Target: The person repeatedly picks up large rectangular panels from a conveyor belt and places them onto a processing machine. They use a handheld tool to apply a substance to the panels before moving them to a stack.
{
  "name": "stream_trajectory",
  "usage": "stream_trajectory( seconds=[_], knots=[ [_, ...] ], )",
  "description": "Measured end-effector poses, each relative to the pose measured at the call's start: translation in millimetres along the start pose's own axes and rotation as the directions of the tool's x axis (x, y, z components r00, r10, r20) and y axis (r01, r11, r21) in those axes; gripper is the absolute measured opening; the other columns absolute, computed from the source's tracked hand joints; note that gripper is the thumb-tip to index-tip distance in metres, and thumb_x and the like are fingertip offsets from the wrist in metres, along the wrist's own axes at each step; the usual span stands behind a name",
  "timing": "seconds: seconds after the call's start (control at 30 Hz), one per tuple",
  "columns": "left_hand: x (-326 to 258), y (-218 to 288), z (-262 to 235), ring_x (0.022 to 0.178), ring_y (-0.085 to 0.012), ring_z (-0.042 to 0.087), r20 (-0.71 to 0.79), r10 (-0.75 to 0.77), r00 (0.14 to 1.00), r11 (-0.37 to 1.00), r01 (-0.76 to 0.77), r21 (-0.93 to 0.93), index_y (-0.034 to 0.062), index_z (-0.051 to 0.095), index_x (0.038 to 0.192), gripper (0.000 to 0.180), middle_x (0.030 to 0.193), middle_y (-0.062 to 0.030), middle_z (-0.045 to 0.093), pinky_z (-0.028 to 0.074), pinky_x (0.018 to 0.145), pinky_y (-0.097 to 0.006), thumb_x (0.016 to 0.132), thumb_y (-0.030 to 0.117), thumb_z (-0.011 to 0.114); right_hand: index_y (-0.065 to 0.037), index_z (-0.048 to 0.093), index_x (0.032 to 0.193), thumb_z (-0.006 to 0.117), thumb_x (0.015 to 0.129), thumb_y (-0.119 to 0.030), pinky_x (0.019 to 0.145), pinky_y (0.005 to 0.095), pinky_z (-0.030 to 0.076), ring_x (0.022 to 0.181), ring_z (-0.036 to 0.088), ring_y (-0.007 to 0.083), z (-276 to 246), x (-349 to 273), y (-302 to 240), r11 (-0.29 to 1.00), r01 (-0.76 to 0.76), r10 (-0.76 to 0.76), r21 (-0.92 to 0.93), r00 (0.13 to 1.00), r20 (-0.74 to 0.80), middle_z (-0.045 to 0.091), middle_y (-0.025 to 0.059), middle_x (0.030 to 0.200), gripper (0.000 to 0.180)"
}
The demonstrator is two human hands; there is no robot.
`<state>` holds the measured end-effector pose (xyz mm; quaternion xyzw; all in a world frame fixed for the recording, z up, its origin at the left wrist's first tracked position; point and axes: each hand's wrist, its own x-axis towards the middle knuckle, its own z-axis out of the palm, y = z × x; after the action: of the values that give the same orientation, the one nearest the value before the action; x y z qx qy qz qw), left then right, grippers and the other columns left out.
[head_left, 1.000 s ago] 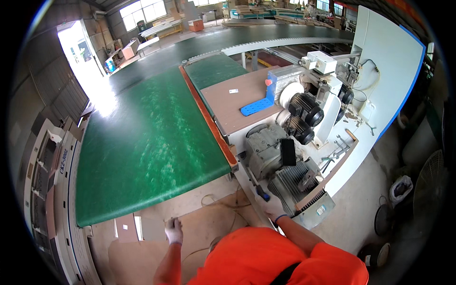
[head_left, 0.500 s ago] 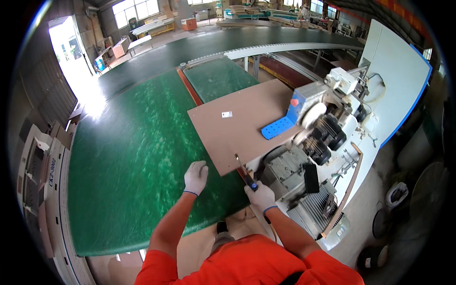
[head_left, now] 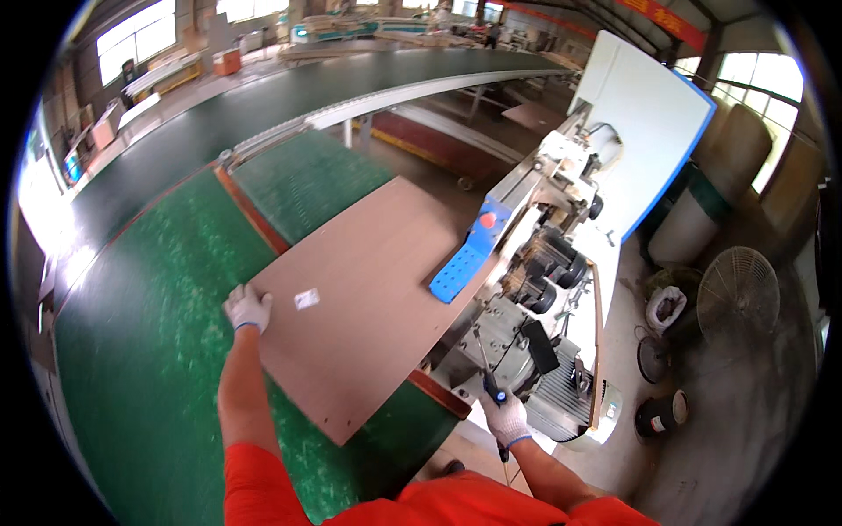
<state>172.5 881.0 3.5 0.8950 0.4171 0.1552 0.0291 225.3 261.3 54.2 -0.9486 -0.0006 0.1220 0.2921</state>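
Observation:
A brown flat panel [head_left: 368,307] with a small white label [head_left: 307,299] lies on the green belt, its right side along the machine. My left hand [head_left: 248,309], in a white glove, is at the panel's left edge, fingers spread apart. It looks to be touching that edge. In my gloved right hand [head_left: 505,419] is an air blow gun [head_left: 495,391] with a thin metal nozzle and a hose hanging below. The nozzle points up over the machine's grey housing, apart from the panel.
Right of the panel stands the edge machine with motors [head_left: 561,259], a blue perforated guard [head_left: 460,273] and a white hood [head_left: 645,123]. A dark conveyor [head_left: 351,83] curves behind. A floor fan [head_left: 738,294] and a black bucket [head_left: 662,414] stand at right.
My view has turned to the right. The panel has shifted toward me and out from the machine. My left hand has gone forward to its left edge; the right still holds the blow gun.

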Motion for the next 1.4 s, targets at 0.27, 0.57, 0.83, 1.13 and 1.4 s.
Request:
stream_trajectory(
  seconds=[0.27, 0.57, 0.83, 1.13, 1.4],
  knots=[
    [-16.5, -50.0, -32.7, 0.12, -0.0389, 0.059, -0.03, -0.157, 0.987, 0.987, 0.158, 0.038, 0.007, 0.067, 0.119, 0.052, 0.122, -0.0188, 0.065, 0.042, 0.107, -0.052, 0.097, 0.053, 0.057, -0.008, 0.072, 0.112, 0.068, 0.091, -0.061, 0.079, 0.0456, 0.055, 0.087, 0.073, 0.0386, 2.9, -37.9, -11.9, 0.999, 0.045, -0.036, -0.023, 0.952, 0.302, 0.073, 0.0208, 0.089, 0.058],
    [-206.7, -54.1, -93.1, 0.114, -0.0389, 0.061, -0.139, -0.324, 0.936, 0.941, 0.334, 0.06, 0.0067, 0.067, 0.114, 0.047, 0.116, -0.0173, 0.066, 0.046, 0.1, -0.052, 0.096, 0.049, 0.061, -0.007, 0.072, 0.1, 0.074, 0.097, -0.045, 0.058, 0.0248, 0.046, 0.066, 0.057, 0.0075, 33.7, -34.3, 11.5, 0.858, -0.221, -0.28, 0.464, 0.557, 0.782, 0.069, -0.0005, 0.086, 0.038],
    [-440.6, -19.4, -132.1, 0.116, -0.0394, 0.061, -0.204, -0.545, 0.813, 0.809, 0.574, 0.128, 0.0026, 0.067, 0.12, 0.051, 0.118, -0.0194, 0.066, 0.048, 0.1, -0.052, 0.096, 0.047, 0.063, -0.012, 0.07, 0.11, 0.072, 0.099, -0.044, 0.065, 0.0268, 0.053, 0.075, 0.063, 0.0081, 23.4, -36.7, 69.9, 0.823, -0.447, -0.305, 0.35, 0.172, 0.937, 0.071, -0.0034, 0.093, 0.034],
    [-635.8, 36.2, -186.5, 0.108, -0.0438, 0.068, -0.002, -0.818, 0.575, 0.564, 0.802, 0.196, -0.0033, 0.071, 0.104, 0.067, 0.102, -0.0286, 0.072, 0.052, 0.097, -0.055, 0.101, 0.06, 0.05, -0.008, 0.071, 0.106, 0.071, 0.099, -0.044, 0.068, 0.0289, 0.053, 0.076, 0.065, 0.0136, -46.6, -31.5, 126.8, 0.829, -0.442, -0.32, 0.342, 0.126, 0.939, 0.071, 0.0019, 0.089, 0.037],
    [-884.1, 41.4, -190.8, 0.069, -0.0167, 0.057, 0.164, -0.923, 0.348, 0.276, 0.895, -0.349, -0.0132, 0.071, 0.081, 0.08, 0.064, -0.0158, 0.065, 0.049, 0.066, -0.047, 0.101, 0.063, 0.054, -0.006, 0.073, 0.098, 0.077, 0.095, -0.038, 0.073, 0.0319, 0.052, 0.077, 0.062, 0.0124, -9.3, -105.1, 162.6, 0.703, -0.291, -0.466, 0.649, 0.501, 0.729, 0.071, 0.0033, 0.091, 0.032]
  ],
)
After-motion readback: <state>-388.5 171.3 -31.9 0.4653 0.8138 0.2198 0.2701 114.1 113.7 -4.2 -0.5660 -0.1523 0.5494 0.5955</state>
